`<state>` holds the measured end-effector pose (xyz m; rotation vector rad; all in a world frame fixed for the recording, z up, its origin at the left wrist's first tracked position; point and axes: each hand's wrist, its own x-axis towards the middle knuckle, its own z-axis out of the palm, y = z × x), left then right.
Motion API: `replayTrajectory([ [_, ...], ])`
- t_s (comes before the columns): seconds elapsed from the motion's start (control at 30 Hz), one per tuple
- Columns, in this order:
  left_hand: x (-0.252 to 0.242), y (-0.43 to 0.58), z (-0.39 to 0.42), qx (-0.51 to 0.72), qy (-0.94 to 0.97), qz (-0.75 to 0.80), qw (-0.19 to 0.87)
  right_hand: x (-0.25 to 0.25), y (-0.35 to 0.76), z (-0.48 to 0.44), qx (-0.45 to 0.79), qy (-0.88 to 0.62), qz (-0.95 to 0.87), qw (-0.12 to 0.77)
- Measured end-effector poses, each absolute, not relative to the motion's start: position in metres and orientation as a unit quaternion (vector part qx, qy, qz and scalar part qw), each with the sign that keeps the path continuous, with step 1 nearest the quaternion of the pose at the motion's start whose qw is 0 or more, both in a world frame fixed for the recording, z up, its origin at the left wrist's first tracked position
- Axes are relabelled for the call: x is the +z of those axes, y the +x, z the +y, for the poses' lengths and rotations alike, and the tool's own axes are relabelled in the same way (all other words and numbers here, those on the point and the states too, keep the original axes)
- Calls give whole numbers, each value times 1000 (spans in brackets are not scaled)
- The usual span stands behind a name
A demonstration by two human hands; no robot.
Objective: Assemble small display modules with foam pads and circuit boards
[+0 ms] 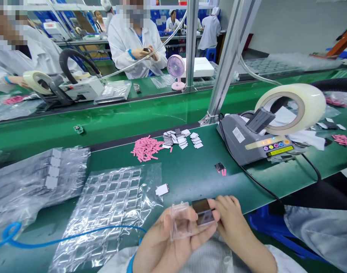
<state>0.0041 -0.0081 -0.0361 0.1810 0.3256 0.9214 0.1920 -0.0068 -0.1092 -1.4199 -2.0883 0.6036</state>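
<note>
My left hand is closed around a small clear plastic case, held above the near edge of the bench. At the case's right side sits a dark, glossy rectangular piece; whether the two are joined I cannot tell. My right hand has curled fingers at the right edge of that dark piece, gripping it, with some fingertips hidden. Just beyond the case lies a white card-like piece on the green bench. Farther right is a small black part with pink strips beside it.
Clear plastic trays and bagged sheets lie left, crossed by a blue coiled cord. Pink strips and white-topped pieces are heaped behind. A grey tape dispenser stands right. Co-workers work across the bench.
</note>
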Motion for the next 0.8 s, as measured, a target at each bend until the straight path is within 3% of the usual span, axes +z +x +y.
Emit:
replayTrajectory([
  [0.17,-33,13,-10,417,72,157,893,-52,209,1,296,-447,-768,350],
  [0.3,-33,15,-9,411,109,147,893,-17,208,9,281,-395,-821,303],
  [0.67,-33,11,-8,404,167,182,881,-25,206,15,315,-376,-794,359],
  [0.8,-46,8,-8,465,291,319,773,-25,206,8,371,-412,-723,413],
])
